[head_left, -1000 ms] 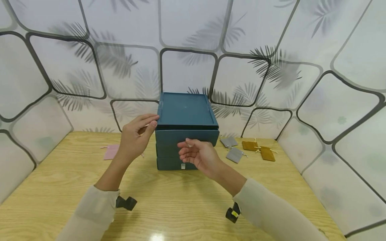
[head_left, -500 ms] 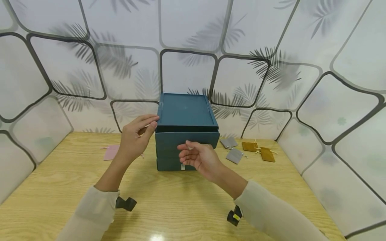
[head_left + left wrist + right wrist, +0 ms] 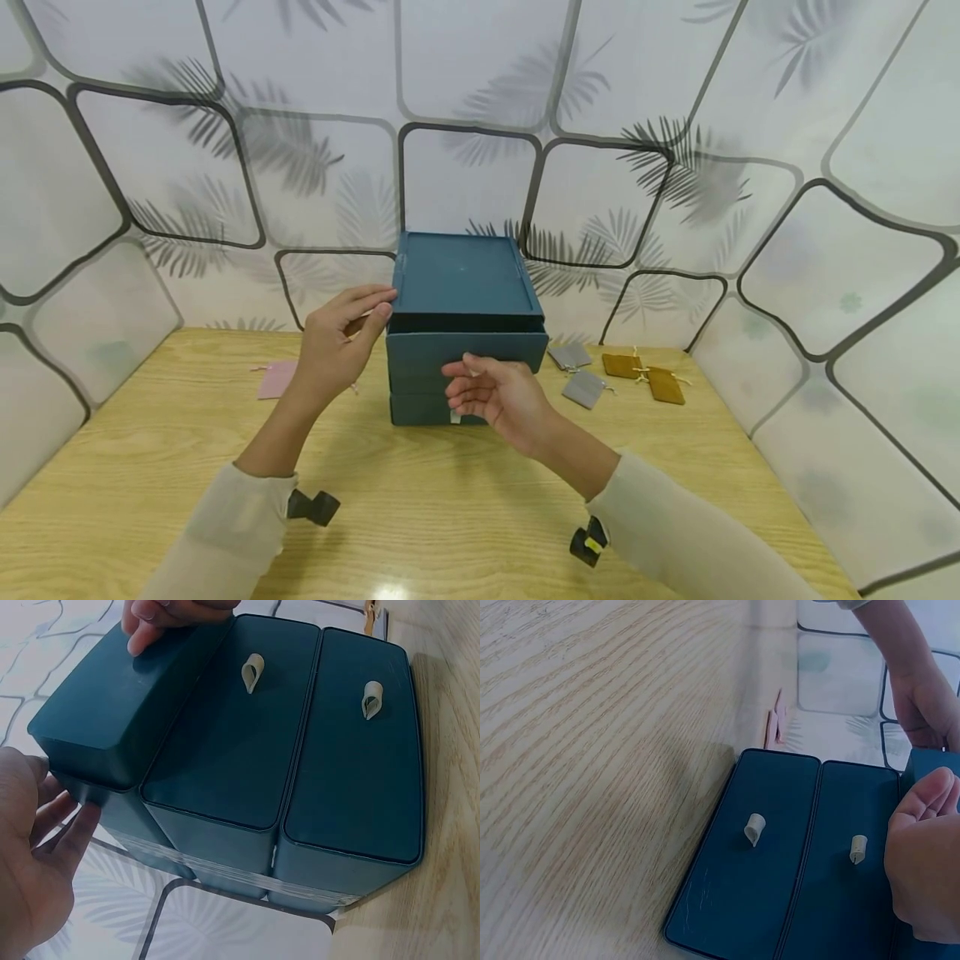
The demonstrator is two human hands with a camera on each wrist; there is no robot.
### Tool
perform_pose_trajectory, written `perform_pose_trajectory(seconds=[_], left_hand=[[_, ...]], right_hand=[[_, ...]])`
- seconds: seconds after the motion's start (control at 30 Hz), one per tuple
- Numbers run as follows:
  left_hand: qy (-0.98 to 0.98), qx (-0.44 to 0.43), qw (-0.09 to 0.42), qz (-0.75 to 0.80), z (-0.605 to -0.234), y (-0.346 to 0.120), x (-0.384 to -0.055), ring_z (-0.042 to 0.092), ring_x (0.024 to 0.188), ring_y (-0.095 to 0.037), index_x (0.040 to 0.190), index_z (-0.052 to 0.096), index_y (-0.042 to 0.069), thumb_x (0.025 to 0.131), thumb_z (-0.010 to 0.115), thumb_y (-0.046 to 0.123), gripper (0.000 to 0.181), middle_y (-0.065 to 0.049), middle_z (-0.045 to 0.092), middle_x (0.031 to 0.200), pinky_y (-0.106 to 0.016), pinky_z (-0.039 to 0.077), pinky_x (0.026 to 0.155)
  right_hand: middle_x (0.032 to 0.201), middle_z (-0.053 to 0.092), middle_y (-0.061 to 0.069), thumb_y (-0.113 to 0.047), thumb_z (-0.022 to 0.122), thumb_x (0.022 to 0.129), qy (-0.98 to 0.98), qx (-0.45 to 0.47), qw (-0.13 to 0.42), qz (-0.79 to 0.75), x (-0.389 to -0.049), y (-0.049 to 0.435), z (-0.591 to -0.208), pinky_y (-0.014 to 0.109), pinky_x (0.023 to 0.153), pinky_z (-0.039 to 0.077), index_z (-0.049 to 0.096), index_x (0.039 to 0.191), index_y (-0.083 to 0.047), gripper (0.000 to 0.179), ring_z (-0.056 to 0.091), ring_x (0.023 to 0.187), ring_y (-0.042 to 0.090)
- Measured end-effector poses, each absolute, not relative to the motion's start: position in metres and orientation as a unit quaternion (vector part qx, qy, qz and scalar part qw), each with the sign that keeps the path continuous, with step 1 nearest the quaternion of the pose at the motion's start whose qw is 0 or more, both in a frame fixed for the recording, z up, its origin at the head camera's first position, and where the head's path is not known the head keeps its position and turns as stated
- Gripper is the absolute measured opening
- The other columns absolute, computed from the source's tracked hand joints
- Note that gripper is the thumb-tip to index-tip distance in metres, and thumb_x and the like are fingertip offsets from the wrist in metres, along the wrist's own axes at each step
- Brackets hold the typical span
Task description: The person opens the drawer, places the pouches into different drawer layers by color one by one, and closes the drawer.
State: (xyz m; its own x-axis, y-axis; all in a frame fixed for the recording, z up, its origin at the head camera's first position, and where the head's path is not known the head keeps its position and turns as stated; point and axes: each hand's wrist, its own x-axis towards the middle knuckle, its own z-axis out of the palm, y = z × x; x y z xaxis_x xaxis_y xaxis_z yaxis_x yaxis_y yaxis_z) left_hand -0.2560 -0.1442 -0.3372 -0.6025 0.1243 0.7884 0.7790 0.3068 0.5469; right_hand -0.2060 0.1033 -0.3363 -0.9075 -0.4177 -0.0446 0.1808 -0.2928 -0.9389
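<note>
A dark blue three-drawer cabinet (image 3: 465,275) stands at the back of the table. Its top drawer (image 3: 420,354) is partly pulled out, with a dark gap below the cabinet's top. My right hand (image 3: 506,400) is at that drawer's front, thumb and forefinger pinching its small pale pull tab, mostly hidden by the fingers. Against the cabinet's upper left side rests my left hand (image 3: 337,337), fingers fairly straight and fingertips touching the side by the top edge. The middle drawer (image 3: 225,742) and bottom drawer (image 3: 352,765) are closed, each with a pale loop tab.
Right of the cabinet lie grey drawstring pouches (image 3: 583,388) and brown drawstring pouches (image 3: 665,384). A pink pouch (image 3: 277,379) lies to the left, partly behind my left forearm. Patterned panels (image 3: 472,183) rise behind and at both sides of the wooden table (image 3: 420,517).
The top drawer has slid a little further out towards me, and the gap above it has widened. My right hand has moved slightly back with it; my left hand has stayed in place.
</note>
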Motion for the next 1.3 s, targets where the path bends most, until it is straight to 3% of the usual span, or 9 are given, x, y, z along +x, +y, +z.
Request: perform_pose_trajectory(seconds=[0.87, 1.3], left_hand=[[-0.733, -0.311, 0.32, -0.514, -0.335, -0.144, -0.255, 0.065, 0.108, -0.007, 0.124, 0.073, -0.003, 0.1, 0.063, -0.004, 0.026, -0.014, 0.067, 0.128, -0.014, 0.054, 0.089], [-0.732, -0.308, 0.315, -0.519, -0.335, -0.144, -0.254, 0.064, 0.109, -0.006, 0.124, 0.072, -0.004, 0.1, 0.062, -0.004, 0.026, -0.015, 0.067, 0.128, -0.014, 0.054, 0.089]], right_hand=[[0.082, 0.073, 0.003, -0.024, 0.049, 0.11, 0.582, -0.121, 0.186, -0.782, -0.197, 0.106, -0.336, 0.029, 0.074, 0.06, 0.067, 0.122, 0.01, 0.04, 0.07, 0.076, 0.017], [0.082, 0.073, 0.004, -0.024, 0.052, 0.109, 0.588, -0.116, 0.179, -0.78, -0.191, 0.106, -0.337, 0.027, 0.072, 0.06, 0.07, 0.117, 0.008, 0.038, 0.07, 0.075, 0.017]])
